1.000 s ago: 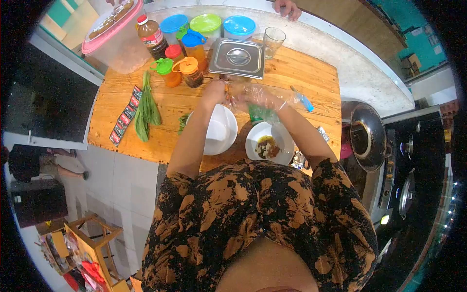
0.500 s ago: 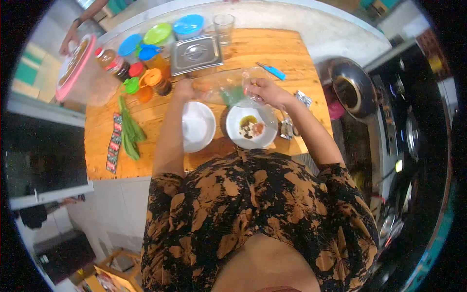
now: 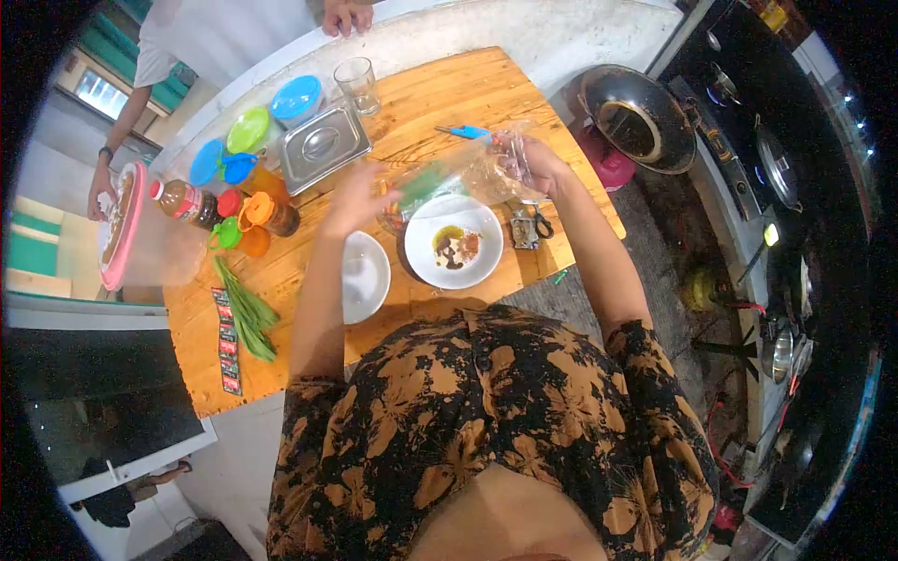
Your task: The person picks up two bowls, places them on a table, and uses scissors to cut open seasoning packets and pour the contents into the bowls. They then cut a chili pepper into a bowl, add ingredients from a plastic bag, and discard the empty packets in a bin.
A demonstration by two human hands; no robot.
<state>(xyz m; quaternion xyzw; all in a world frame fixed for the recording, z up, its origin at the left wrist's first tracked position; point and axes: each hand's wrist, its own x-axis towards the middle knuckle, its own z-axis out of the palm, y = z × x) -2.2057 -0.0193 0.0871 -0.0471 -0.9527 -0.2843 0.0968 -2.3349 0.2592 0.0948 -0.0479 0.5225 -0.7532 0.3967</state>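
Note:
My right hand (image 3: 535, 166) grips the gathered end of a transparent plastic bag (image 3: 472, 178) on the far side of the bowls. Something green and something orange show in or under the bag; I cannot make out what they are. Close to the bag's left end, my left hand (image 3: 357, 200) has its fingers apart and holds nothing. Below the bag stands a white bowl (image 3: 421, 257) with yellow, reddish, white and dark seasonings (image 3: 456, 247) in it. Partly behind my left forearm is a second white bowl (image 3: 372, 279).
A lidded steel container (image 3: 323, 148), tubs with coloured lids (image 3: 248, 129), bottles (image 3: 187, 203) and a glass (image 3: 357, 84) stand farther back. Green leaves (image 3: 245, 313) and red sachets (image 3: 227, 346) lie left; scissors (image 3: 541, 222) and a blue knife (image 3: 463, 132) lie right. Another person's hand (image 3: 346, 16) rests on the ledge.
My right hand has drawn the bag's end rightward. My left hand has let go of the bag and opened. The head view has shifted and turned, showing more of the other person.

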